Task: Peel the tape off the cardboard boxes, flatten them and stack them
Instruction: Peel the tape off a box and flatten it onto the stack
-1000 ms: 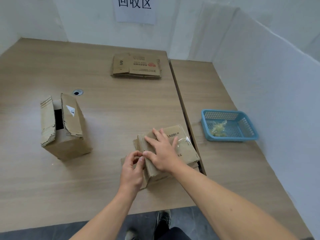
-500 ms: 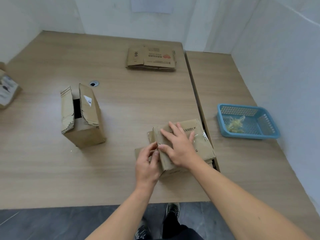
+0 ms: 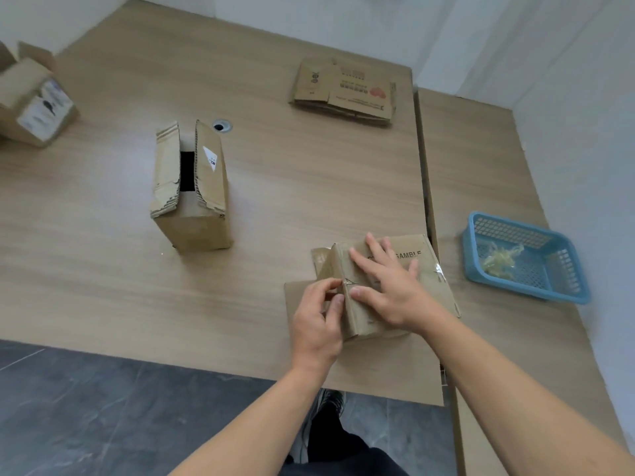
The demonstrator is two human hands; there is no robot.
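The near edge of the light wood-grain desk (image 3: 103,286) is seen running above a dark grey tiled floor (image 3: 86,407), and a second desk of the same wood (image 3: 481,187) is butted against its right edge, a narrow seam being left between them. Close to the near right corner, just beside that seam, a partly flattened brown cardboard box (image 3: 434,293) is laid on the desk. Its raised left fold is pinched by the left hand (image 3: 314,326), thumb and forefinger closed together where a strip of clear tape (image 3: 347,282) crosses the ridge. The top panel is pressed by the right hand (image 3: 395,290), whose fingers (image 3: 378,249) are held straight and spread apart, flat on the cardboard. A wide stretch of bare desktop is seen to the left of the hands, up to an upright brown cardboard box with its top flaps open (image 3: 190,190), which is set well apart near the middle. On the second desk, near the white partition wall (image 3: 584,132), a blue plastic mesh basket (image 3: 563,269) is placed, with crumpled clear tape (image 3: 500,261) inside. Toward the far edge a stack of flattened printed cardboard boxes (image 3: 343,92) is laid, and at the far left edge a closed brown box bearing a white label (image 3: 31,104) is seen, blurred.
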